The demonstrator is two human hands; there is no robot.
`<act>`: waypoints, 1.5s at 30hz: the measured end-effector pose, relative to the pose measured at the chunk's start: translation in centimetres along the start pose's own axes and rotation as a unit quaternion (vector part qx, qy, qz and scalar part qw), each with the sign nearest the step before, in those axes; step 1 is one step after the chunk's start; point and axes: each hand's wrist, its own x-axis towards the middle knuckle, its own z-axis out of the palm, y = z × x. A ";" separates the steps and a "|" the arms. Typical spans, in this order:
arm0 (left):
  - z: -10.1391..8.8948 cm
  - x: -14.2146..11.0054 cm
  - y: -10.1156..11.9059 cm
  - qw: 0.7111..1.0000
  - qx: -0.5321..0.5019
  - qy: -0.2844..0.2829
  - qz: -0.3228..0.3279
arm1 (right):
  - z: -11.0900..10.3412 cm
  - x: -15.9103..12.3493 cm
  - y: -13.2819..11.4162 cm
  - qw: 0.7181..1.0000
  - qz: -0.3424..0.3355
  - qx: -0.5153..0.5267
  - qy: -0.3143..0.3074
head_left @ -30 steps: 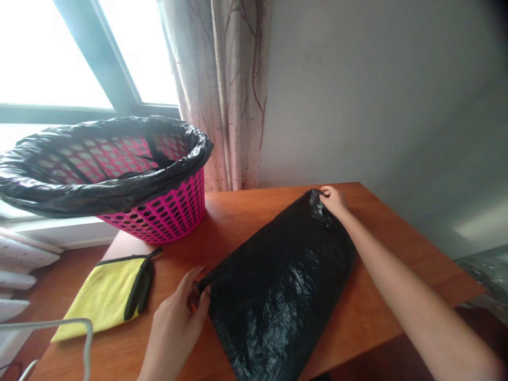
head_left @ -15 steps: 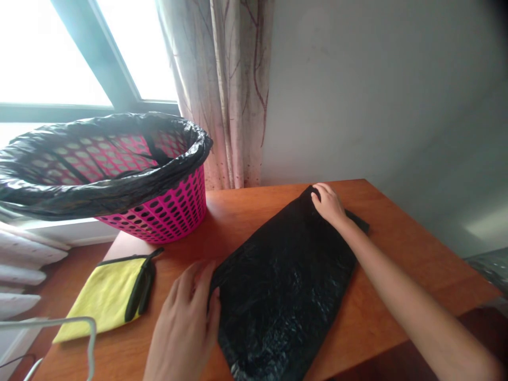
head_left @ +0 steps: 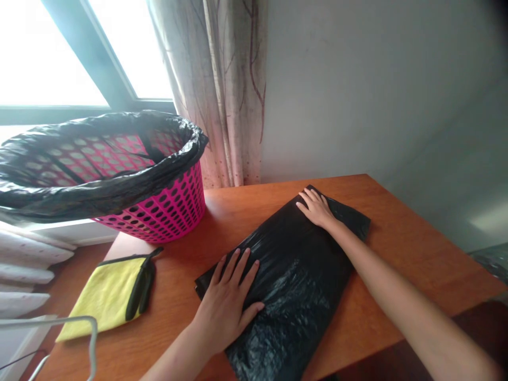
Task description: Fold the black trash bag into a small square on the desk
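Note:
A black plastic bag (head_left: 293, 275) lies flat across the wooden table (head_left: 416, 254), running from the far middle toward the near edge. My left hand (head_left: 230, 304) rests palm down on the bag's near left corner, fingers spread. My right hand (head_left: 316, 207) lies flat on the bag's far end, fingers stretched out. Neither hand holds anything.
A pink perforated basket (head_left: 166, 209) lined with a black bag (head_left: 79, 185) stands at the table's far left. A yellow cloth with black trim (head_left: 107, 293) lies in front of it. A white wire frame (head_left: 79, 328) sits at the near left. A curtain (head_left: 222, 90) hangs behind.
Both hands let go of the bag's corners and now press flat on it. The bag went from puffed and lifted to spread flat on the table.

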 end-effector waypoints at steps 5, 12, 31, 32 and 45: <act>0.1 0.1 0.2 1.000 0.000 0.000 -0.002 | 0.1 0.0 0.1 1.000 -0.003 0.014 0.005; -0.9 -0.1 -1.0 0.999 -0.045 -0.007 -0.004 | -0.4 0.6 0.5 0.992 0.011 0.119 0.033; -3.3 0.8 -0.7 0.995 -0.087 -0.010 0.047 | -10.5 -19.5 -4.2 0.925 -0.376 0.030 0.037; -3.3 1.0 -0.4 0.994 -0.098 -0.013 0.050 | -10.4 -20.8 -4.4 0.920 -0.390 0.023 0.039; -3.1 0.8 0.2 0.985 -0.166 -0.044 0.006 | -8.8 -21.5 -6.6 0.917 -0.388 0.040 0.079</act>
